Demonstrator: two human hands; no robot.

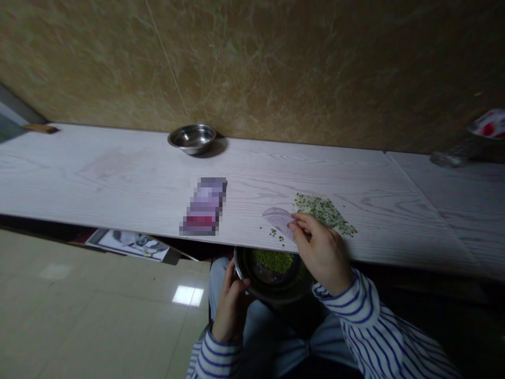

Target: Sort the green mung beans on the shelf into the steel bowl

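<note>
My right hand (321, 250) pinches a clear half-round protractor (276, 218), which is tilted over the table near its front edge. Beside that hand lies a spread of green beans mixed with white grains (325, 213). A few loose green beans (273, 232) sit at the edge below the protractor. Under the table edge, over my lap, my left hand (232, 300) grips the left rim of a metal bowl (266, 292). Green beans (276, 260) cover part of its bottom; the table and my right hand hide some of the bowl.
An empty steel bowl (192, 139) stands by the wall. A pixelated, purplish flat rectangular object (205, 205) lies left of centre on the white wood-grain table (130, 179). A clear plastic bottle (453, 155) is at the far right. An open drawer (134, 245) juts out at the left.
</note>
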